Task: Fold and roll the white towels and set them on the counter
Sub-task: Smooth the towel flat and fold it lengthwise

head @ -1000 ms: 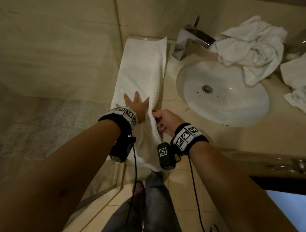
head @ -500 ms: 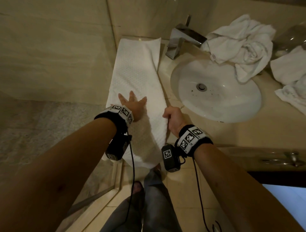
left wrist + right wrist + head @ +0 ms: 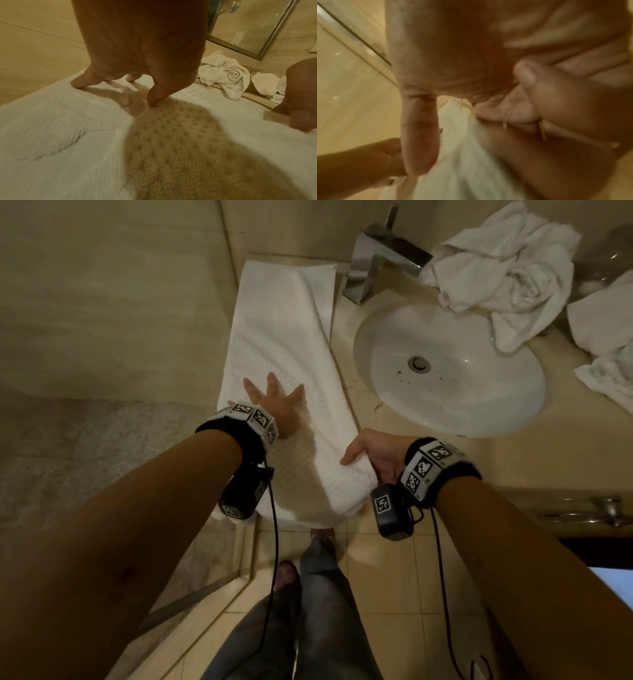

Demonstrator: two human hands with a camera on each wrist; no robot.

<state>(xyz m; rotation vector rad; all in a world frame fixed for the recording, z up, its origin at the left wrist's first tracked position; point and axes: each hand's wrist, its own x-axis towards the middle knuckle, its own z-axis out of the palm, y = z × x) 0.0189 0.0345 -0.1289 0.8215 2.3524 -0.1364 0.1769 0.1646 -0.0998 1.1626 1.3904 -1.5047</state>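
A long white waffle towel (image 3: 284,337) lies folded lengthwise on the counter (image 3: 565,446) left of the sink, its near end hanging over the front edge. My left hand (image 3: 274,402) presses flat on it with fingers spread; in the left wrist view the fingertips (image 3: 152,102) touch the towel (image 3: 68,135). My right hand (image 3: 370,455) grips the towel's right edge near the counter's front, thumb on top. In the blurred right wrist view the thumb and curled fingers of my right hand (image 3: 471,121) pinch the white cloth (image 3: 457,155).
A round white sink (image 3: 448,368) with a chrome faucet (image 3: 383,258) sits right of the towel. A crumpled white towel (image 3: 507,272) lies behind the sink, and more white cloth (image 3: 609,350) at the far right. A tiled wall runs along the left; my legs (image 3: 308,611) stand below.
My right hand moved right and toward the counter's front edge, drawing the towel's right edge outward. The left hand stayed pressed flat on the towel.
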